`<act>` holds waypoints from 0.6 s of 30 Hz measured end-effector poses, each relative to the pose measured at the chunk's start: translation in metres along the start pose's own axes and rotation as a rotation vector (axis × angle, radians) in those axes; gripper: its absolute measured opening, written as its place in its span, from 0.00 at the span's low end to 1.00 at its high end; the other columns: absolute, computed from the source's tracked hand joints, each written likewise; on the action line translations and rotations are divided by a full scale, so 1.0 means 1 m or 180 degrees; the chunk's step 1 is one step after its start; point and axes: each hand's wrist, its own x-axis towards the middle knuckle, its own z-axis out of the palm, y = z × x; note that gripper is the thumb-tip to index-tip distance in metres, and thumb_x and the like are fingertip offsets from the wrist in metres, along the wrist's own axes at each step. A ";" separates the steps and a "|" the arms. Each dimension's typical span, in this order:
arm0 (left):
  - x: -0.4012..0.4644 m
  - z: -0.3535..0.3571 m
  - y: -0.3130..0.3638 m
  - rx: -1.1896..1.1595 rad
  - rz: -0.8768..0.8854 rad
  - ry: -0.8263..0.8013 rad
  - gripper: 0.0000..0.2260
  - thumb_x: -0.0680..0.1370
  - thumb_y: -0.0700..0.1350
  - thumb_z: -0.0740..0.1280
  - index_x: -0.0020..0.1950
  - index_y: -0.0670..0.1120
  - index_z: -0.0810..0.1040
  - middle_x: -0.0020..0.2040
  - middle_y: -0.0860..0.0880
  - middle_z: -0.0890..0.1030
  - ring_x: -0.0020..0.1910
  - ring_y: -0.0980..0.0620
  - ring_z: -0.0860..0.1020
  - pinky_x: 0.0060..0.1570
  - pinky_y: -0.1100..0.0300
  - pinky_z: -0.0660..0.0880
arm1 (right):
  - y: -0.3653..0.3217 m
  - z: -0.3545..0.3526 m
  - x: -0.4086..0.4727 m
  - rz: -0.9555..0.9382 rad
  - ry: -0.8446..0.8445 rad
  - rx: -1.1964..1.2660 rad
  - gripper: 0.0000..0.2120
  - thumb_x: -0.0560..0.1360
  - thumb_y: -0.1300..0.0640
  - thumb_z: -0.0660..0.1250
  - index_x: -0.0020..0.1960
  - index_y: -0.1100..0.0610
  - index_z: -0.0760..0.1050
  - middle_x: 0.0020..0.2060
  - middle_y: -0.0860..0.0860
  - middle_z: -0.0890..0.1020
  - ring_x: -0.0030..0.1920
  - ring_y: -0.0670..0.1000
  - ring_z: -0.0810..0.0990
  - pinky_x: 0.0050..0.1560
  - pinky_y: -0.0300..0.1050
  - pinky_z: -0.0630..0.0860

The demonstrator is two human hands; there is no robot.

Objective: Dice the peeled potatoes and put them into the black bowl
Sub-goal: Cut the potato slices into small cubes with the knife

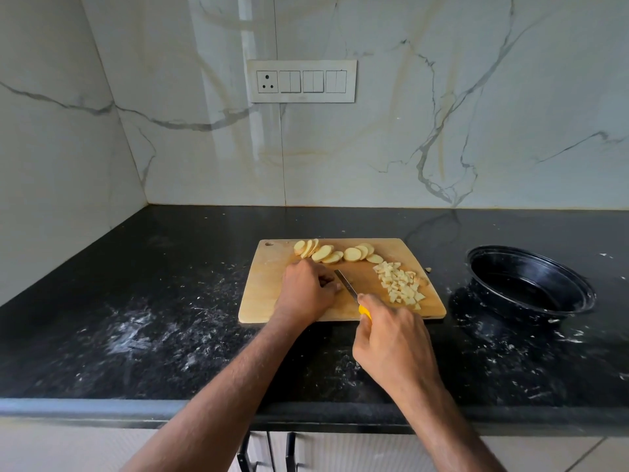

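Note:
A wooden cutting board [265, 294] lies on the black counter. Round potato slices [335, 253] line its far edge. A pile of diced potato [401, 282] sits on its right part. My left hand [308, 291] is curled over something small at the board's middle; what is under its fingers is mostly hidden. My right hand [394, 338] grips the yellow handle of a knife [347, 284], whose blade points toward the left hand's fingertips. The black bowl [531, 284] stands on the counter to the right of the board, with nothing in it.
The black counter [136, 301] is streaked with white smears on both sides of the board. A marble wall with a switch panel [301, 81] rises behind. The counter's front edge and cabinet handles [245, 454] are below my arms.

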 end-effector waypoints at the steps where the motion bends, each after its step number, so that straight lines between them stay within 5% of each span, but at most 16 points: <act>1: 0.000 0.001 0.000 0.0016 -0.0026 -0.0014 0.07 0.74 0.49 0.75 0.49 0.47 0.87 0.47 0.50 0.84 0.50 0.50 0.78 0.53 0.51 0.79 | 0.000 0.000 0.000 0.0006 -0.0001 0.0002 0.18 0.78 0.51 0.65 0.67 0.48 0.74 0.40 0.48 0.84 0.38 0.47 0.81 0.42 0.41 0.81; 18: 0.002 -0.003 0.000 -0.0084 0.0146 -0.0074 0.05 0.74 0.45 0.75 0.48 0.47 0.88 0.45 0.50 0.85 0.48 0.50 0.79 0.52 0.57 0.76 | 0.008 0.005 0.009 0.0106 -0.0059 0.0430 0.14 0.77 0.54 0.66 0.63 0.50 0.78 0.39 0.46 0.83 0.37 0.47 0.78 0.40 0.41 0.79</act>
